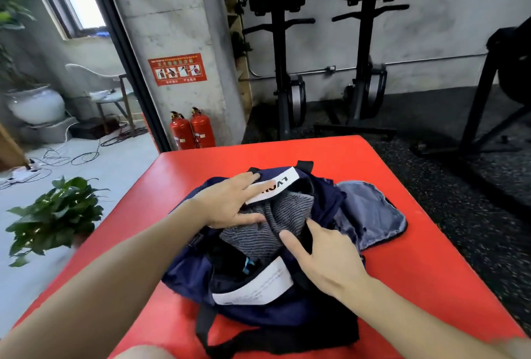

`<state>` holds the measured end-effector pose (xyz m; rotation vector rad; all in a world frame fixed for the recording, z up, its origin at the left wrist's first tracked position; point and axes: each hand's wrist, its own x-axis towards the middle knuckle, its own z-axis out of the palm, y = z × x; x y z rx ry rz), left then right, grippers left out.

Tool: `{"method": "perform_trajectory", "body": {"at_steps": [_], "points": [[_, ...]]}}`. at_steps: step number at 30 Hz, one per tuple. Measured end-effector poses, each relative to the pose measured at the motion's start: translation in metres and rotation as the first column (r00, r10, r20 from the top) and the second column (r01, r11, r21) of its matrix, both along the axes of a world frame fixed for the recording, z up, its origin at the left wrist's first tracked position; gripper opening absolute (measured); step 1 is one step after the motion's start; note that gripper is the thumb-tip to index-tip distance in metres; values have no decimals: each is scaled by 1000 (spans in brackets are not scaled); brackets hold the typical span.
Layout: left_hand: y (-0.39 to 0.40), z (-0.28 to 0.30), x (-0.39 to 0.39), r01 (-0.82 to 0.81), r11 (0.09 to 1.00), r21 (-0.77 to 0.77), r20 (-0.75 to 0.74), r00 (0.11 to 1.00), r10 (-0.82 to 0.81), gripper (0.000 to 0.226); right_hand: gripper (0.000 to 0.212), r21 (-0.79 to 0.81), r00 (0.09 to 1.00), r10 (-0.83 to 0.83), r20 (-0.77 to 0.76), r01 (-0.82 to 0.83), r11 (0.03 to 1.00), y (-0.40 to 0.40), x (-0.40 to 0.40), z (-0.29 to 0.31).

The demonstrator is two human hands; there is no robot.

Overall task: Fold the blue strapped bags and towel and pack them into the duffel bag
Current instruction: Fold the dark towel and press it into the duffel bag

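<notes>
Both hands flat, gripping nothing: left hand (230, 200) presses the far rim of the open duffel bag (189, 278), right hand (327, 255) rests on its near-right rim; striped grey towel (258, 229) sits inside between them, on the red table (402, 272)

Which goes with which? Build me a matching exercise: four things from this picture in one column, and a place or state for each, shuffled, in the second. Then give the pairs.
Column one:
1. striped grey towel
2. left hand
3. fire extinguishers
4. navy duffel bag

Column two:
A. standing on the floor by the concrete pillar
B. lying open on the red mat
C. fingers straight, laid across the white strap
D. tucked inside the bag's opening

Pairs: 1-D, 2-C, 3-A, 4-B
</notes>
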<state>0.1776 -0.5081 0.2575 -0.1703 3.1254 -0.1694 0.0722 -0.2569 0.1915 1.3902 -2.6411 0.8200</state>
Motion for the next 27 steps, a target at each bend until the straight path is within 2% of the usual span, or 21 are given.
{"method": "perform_trajectory", "body": {"at_steps": [2, 5, 7, 9, 11, 12, 14, 16, 18, 24, 27], "points": [[2, 7, 13, -1, 1000, -7, -56, 998, 0, 84, 95, -74, 1000, -21, 16, 22, 997, 4, -4, 4], [23, 13, 24, -26, 990, 138, -287, 956, 65, 73, 70, -250, 990, -118, -77, 95, 963, 2, -23, 15], [51, 12, 21, 29, 979, 201, -443, 894, 64, 60, 55, -325, 988, -89, -127, 43, 945, -4, -36, 21], [82, 0, 11, 115, 974, 197, -489, 872, -3, 47, 52, -366, 991, 7, -137, -58, 929, -13, -50, 17], [102, -21, 1, 173, 964, 202, -445, 893, -66, 46, 48, -348, 994, 82, -71, -102, 932, -20, -61, 11], [106, -32, -3, 160, 965, 207, -406, 912, -64, 48, 45, -329, 994, 109, 8, -101, 939, -24, -66, 6], [102, -47, -5, 23, 981, 191, -306, 951, 37, 57, 48, -290, 983, 136, 126, -95, 952, -27, -72, 2], [92, -55, -5, -131, 980, 148, -224, 961, 162, 65, 66, -303, 978, 158, 133, -111, 946, -30, -73, 0], [84, -61, -4, -221, 966, 136, -187, 952, 244, 68, 71, -338, 975, 182, 130, -129, 932, -31, -69, 3], [73, -63, -14, -421, 905, 67, -151, 892, 426, 72, 52, -368, 972, 228, 53, -193, 909, -21, -65, 11], [75, -56, -18, -468, 880, 81, -123, 872, 475, 71, 54, -336, 967, 248, 55, -216, 917, -13, -63, 14]]}}
